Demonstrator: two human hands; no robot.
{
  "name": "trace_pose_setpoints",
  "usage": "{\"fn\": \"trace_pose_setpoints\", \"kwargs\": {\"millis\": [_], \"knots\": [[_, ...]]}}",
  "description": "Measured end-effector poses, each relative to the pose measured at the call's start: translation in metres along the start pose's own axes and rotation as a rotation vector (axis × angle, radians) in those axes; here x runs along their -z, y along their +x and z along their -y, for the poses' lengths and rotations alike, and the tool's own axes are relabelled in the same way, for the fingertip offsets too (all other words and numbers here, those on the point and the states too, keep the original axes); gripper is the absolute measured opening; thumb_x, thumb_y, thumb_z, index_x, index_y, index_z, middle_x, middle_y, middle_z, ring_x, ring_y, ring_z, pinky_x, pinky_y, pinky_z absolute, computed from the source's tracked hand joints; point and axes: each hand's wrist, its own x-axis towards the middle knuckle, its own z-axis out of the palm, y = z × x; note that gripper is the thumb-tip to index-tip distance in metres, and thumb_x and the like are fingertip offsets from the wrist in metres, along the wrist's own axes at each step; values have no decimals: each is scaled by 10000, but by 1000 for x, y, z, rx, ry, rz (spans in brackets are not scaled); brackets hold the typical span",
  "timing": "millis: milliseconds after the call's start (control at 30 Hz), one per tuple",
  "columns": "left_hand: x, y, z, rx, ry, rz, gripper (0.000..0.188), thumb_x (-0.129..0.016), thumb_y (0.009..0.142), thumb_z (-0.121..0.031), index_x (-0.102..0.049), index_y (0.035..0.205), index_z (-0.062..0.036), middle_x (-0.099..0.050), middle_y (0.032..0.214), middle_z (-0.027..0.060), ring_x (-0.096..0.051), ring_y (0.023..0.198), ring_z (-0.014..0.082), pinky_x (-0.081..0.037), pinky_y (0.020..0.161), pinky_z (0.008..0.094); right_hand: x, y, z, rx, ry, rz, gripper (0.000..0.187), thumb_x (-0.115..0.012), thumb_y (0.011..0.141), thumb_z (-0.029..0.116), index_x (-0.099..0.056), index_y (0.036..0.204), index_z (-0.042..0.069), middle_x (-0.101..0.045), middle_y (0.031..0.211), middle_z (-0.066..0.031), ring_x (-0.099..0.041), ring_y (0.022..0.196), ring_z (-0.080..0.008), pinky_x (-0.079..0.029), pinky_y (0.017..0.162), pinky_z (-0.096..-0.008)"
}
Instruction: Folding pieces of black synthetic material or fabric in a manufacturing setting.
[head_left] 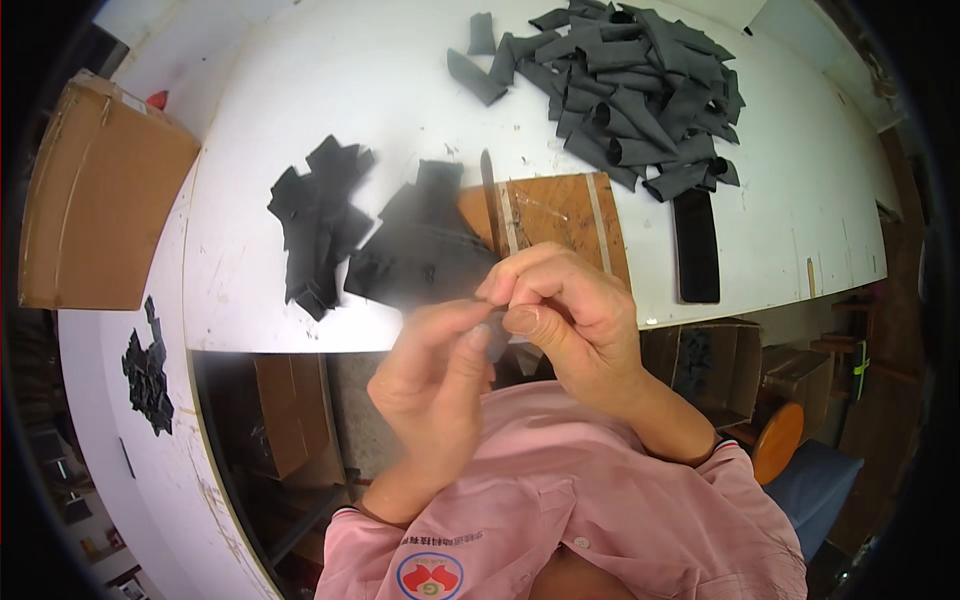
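Both hands meet in front of my chest at the table's near edge. My left hand [435, 365] is closed, its thumb and fingers pinching a small dark grey fabric piece [496, 338]. My right hand [575, 315] pinches the upper end of that same piece between thumb and forefinger. The fingers hide most of it. Just beyond my left hand, flat black fabric pieces [425, 245] lie on the white table [400, 110], partly blurred. Beside them is another stack of black cut pieces [318, 225]. A wooden board [565, 220] with pale strips lies beyond my right hand.
A large heap of dark grey fabric tubes [640, 90] covers the far right. A black phone [697, 248] lies below it. A thin dark strip [490, 205] crosses the board's left side. A cardboard box [105, 195] stands left; black scraps [148, 380] lie on the left-hand surface.
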Motion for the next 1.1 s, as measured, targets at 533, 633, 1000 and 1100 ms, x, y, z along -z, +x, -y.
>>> {"fn": "trace_pose_setpoints", "kwargs": {"millis": [533, 633, 1000, 1100], "knots": [[1, 93, -13, 788, -1684, 404, 308, -366, 896, -121, -419, 1142, 56, -533, 792, 140, -367, 339, 61, -291, 285, 175, 30, 89, 11, -587, 306, 200, 222, -561, 823, 195, -540, 729, -5, -451, 587, 30, -391, 540, -43, -296, 425, -182], [-2, 86, 33, 962, -1644, 213, 205, -349, 893, -88, -478, 978, 47, -449, 610, 42, -304, 337, 65, -296, 299, 181, 36, 72, -33, -756, 494, 191, 194, -548, 827, 186, -550, 738, 15, -444, 587, 30, -365, 520, -31, -261, 409, -163], [4, 76, 30, 751, -1753, 362, 386, -405, 846, -47, -348, 1223, 12, -518, 867, 118, -336, 363, 56, -283, 314, 187, 27, 82, -33, -578, 391, 337, 265, -572, 826, 277, -547, 719, 36, -451, 585, 26, -363, 469, -41, -270, 420, -169], [19, 68, 52, 629, -1218, 451, 399, -485, 839, -75, -384, 1210, 32, -554, 979, 119, -466, 456, 73, -363, 390, 174, 23, 63, -54, -647, 471, 246, 253, -545, 845, 255, -531, 702, 47, -447, 583, 31, -368, 479, -49, -292, 435, -185]]}}
